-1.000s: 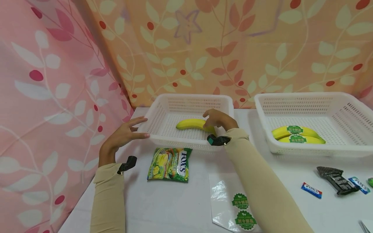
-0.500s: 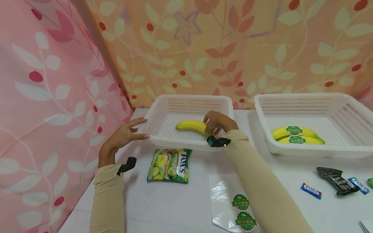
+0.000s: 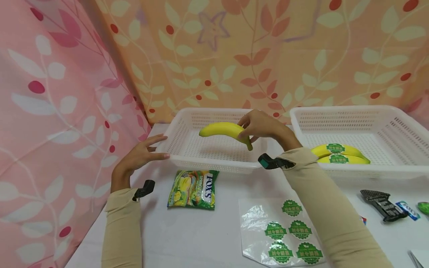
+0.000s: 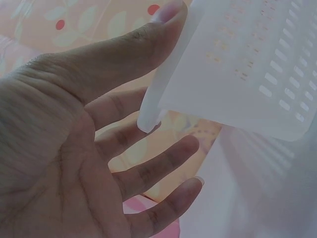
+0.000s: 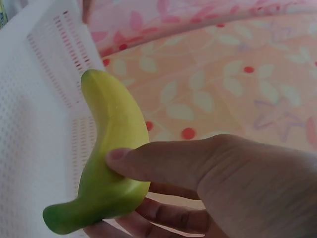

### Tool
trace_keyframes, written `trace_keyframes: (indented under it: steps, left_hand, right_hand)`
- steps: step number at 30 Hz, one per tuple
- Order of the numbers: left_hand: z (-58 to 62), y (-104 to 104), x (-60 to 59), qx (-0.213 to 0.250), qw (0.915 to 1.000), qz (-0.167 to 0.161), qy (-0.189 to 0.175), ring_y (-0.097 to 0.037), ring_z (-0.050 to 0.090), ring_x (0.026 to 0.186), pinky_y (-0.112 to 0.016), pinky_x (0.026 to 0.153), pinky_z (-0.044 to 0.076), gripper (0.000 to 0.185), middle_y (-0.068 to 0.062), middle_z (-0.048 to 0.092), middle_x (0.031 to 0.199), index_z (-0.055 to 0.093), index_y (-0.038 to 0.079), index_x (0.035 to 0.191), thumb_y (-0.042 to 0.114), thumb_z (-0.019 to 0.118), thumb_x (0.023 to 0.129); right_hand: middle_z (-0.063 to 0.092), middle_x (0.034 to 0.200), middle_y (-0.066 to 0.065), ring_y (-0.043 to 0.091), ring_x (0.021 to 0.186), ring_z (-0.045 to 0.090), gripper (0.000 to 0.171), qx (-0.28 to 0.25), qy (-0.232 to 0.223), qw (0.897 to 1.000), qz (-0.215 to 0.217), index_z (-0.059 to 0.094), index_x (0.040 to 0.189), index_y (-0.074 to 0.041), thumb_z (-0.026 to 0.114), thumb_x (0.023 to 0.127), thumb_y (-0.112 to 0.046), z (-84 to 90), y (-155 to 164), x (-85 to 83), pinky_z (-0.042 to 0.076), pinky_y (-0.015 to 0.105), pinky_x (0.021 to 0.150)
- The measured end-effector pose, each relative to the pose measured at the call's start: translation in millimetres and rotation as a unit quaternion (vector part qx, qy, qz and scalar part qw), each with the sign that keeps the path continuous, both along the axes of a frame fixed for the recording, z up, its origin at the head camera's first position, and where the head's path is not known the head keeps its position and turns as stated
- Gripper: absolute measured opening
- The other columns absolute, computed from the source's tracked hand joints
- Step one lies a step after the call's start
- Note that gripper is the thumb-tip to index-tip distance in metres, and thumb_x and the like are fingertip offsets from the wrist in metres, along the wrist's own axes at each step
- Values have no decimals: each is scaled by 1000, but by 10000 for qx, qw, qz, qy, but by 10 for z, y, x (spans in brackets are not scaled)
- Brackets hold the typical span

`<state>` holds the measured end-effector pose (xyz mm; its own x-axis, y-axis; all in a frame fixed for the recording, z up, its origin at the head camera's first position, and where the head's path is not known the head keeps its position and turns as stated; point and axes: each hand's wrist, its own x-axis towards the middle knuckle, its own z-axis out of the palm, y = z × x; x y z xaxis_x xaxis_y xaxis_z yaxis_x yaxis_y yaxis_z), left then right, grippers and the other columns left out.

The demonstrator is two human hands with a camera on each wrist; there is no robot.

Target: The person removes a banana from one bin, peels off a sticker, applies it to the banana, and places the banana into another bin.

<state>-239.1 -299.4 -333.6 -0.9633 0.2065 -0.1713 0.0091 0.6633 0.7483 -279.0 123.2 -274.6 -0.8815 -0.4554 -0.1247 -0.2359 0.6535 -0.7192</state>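
Above the left white perforated plastic basket, the right hand holds a plain yellow plastic-looking banana clear of the basket floor, its fingers and thumb curled round the end near the green stem, so the fruit juts out to the left, roughly level. The left hand rests against the basket's near left corner with fingers spread and straight and the thumb along the rim, which looks like a way of steadying the light basket.

A second white perforated basket stands to the right, just beside the first, and holds two yellow bananas with round green stickers. Near the person on the white desk lies a clear sheet of round green stickers, almost under the right forearm. A green sweets packet lies just in front of the left basket.

Open desk lies between packet and sheet. Both basket rims rise between the banana and the near desk. At the far right edge lie a black tool and small wrapped sweets. Patterned curtains close off the left and far sides.
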Motion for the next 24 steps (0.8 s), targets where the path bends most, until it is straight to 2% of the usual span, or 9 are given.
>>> trace_keyframes:
  steps: [6, 11, 13, 16, 24]
  left_hand:
    - [8, -2, 2, -35, 10000, 3, 22, -56, 31, 150, -77, 114, 34, 94, -7, 13, 179, 33, 30, 168, 46, 83, 90]
    - [6, 10, -6, -19, 10000, -6, 15, -57, 29, 151, -78, 114, 32, 95, -6, 13, 179, 33, 31, 168, 46, 84, 89]
    - [4, 13, -9, -25, 10000, -21, 9, -57, 28, 152, -78, 114, 32, 95, -6, 13, 179, 33, 31, 168, 47, 84, 89]
    - [3, 11, -6, -57, 10000, -35, 10, -56, 27, 152, -78, 114, 32, 95, -8, 14, 178, 31, 30, 168, 47, 83, 90]
    - [12, 3, 4, -89, 9999, -33, 51, -54, 26, 154, -77, 114, 33, 96, -10, 14, 178, 30, 29, 169, 46, 83, 90]
  right_hand:
    - [73, 111, 12, 26, 97, 73, 36, -269, 367, 9989, 59, 76, 127, -9, 82, 92, -18, 290, 355, 279, 64, 41, 84]
    - [75, 107, 5, 24, 99, 71, 35, 24, 693, 9976, 37, 77, 125, -17, 82, 91, -21, 412, 650, 583, 57, 41, 88]
    - [75, 107, 2, 22, 100, 69, 37, 229, 851, 9961, 83, 76, 127, -18, 84, 91, -24, 385, 755, 702, 53, 41, 88]
    - [73, 108, -1, 20, 100, 67, 41, 392, 1028, 9936, 260, 75, 129, -17, 85, 91, -27, 282, 889, 863, 53, 40, 85]
    - [72, 109, -9, 15, 101, 65, 41, 434, 795, 9948, 477, 76, 128, -22, 86, 89, -32, -76, 1116, 1174, 53, 34, 83]
